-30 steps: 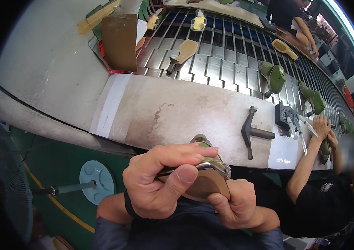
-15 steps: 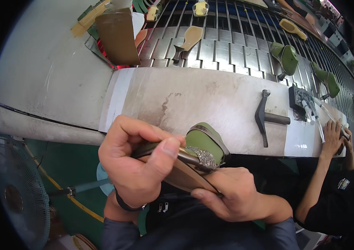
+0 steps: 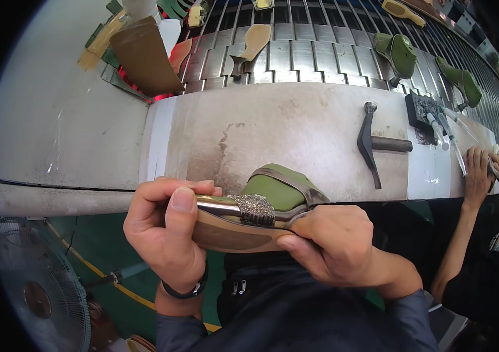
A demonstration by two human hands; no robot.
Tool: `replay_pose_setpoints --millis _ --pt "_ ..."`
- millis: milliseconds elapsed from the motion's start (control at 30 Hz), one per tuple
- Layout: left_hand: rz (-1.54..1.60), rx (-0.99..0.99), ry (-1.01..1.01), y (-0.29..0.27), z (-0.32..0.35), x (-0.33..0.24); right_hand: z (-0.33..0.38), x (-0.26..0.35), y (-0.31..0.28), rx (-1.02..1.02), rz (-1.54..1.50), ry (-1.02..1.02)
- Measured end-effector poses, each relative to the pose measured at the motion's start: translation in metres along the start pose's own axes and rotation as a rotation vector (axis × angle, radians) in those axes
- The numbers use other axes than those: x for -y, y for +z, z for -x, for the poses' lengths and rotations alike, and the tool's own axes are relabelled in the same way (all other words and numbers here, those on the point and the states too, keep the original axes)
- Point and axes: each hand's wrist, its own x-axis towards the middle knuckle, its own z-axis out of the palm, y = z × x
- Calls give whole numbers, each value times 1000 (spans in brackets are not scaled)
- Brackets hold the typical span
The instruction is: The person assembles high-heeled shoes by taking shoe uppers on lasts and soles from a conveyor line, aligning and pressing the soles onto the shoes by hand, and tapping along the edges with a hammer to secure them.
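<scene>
A strapped shoe (image 3: pixel 240 234) on a green last (image 3: pixel 284 190) is held in view across the front edge of the pale bench (image 3: pixel 296 126); whether the bench is touched cannot be told. Its left end is pinched between thumb and fingers of the left hand (image 3: pixel 164 220), its right end clamped by the right hand (image 3: pixel 337 246). Bare surface is left open beyond the shoe, bounded by the hammer (image 3: pixel 368 142) on the right and the metal conveyor (image 3: pixel 284 56) behind. Both shoe ends are partly covered by the hands. What is held in the co-worker's hands (image 3: pixel 477 170) cannot be made out; the fan (image 3: pixel 38 293) is partly lost in the dark rim.
</scene>
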Motion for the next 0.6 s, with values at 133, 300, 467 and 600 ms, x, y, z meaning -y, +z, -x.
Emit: replay_pose_setpoints --millis 133,300,467,600 --pt "-26 5 48 -1 1 2 -3 -2 0 5 11 26" --pt "-51 14 125 -3 3 9 -3 -2 3 -24 -33 67" --pt "-637 258 565 -16 -7 1 -2 0 4 -11 -45 97" --pt "-690 234 505 -16 -5 -2 3 -1 10 -28 -24 17"
